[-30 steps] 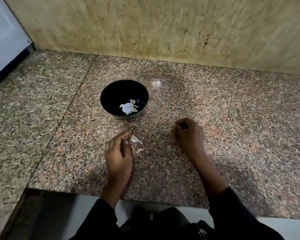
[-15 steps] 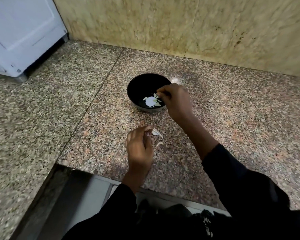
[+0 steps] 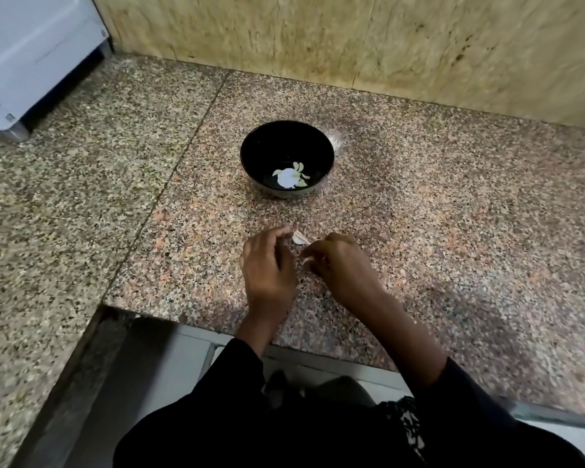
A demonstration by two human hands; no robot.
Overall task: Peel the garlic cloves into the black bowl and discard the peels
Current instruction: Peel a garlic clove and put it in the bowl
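On the granite surface (image 3: 453, 231), near its front edge, the left hand (image 3: 267, 268) is curling beside a small garlic clove (image 3: 299, 237), its grip unclear; the right hand (image 3: 340, 261) is pinching the light, brittle, probably slippery peel. The black bowl (image 3: 250, 153) is sitting behind.

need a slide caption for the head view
Both hands work beside garlic pieces; black bowl holds peeled cloves.

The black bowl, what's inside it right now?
Inside the black bowl lie a few pale peeled garlic cloves around a bright white patch at the bottom, which could be glare or a mark. Nothing covers the bowl; whether anything lies under that patch cannot be told.
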